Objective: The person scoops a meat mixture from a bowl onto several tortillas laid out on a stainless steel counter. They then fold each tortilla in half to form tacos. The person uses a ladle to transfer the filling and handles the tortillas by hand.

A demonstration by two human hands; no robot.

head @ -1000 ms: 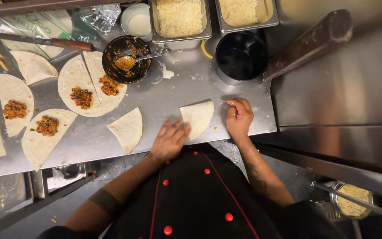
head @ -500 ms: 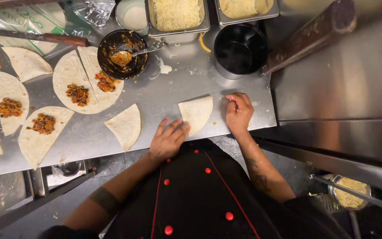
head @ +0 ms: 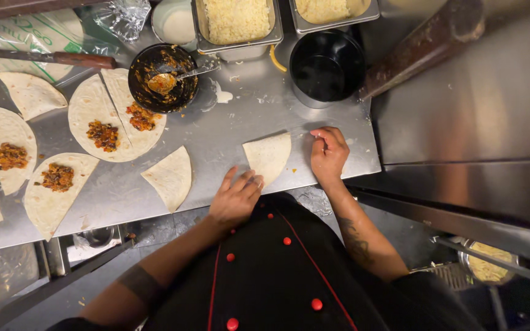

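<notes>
A folded tortilla wedge (head: 269, 155) lies on the steel counter (head: 228, 132) near its front edge. My left hand (head: 236, 197) rests flat with fingers spread at the wedge's lower left corner. My right hand (head: 328, 153) sits just right of the wedge, fingers curled on the counter beside its top edge. A second plain tortilla piece (head: 170, 177) lies further left. Neither hand holds anything.
Several tortilla halves with dollops of reddish filling (head: 104, 134) lie at the left. A black bowl (head: 163, 77) with a spoon holds filling. Trays of shredded cheese (head: 236, 19), a black pot (head: 327, 66), a knife (head: 62, 59) and a dark wooden handle (head: 430, 43) stand at the back.
Both hands stay at the folded wedge; my left hand has shifted slightly closer to its corner. The view has drifted a little.
</notes>
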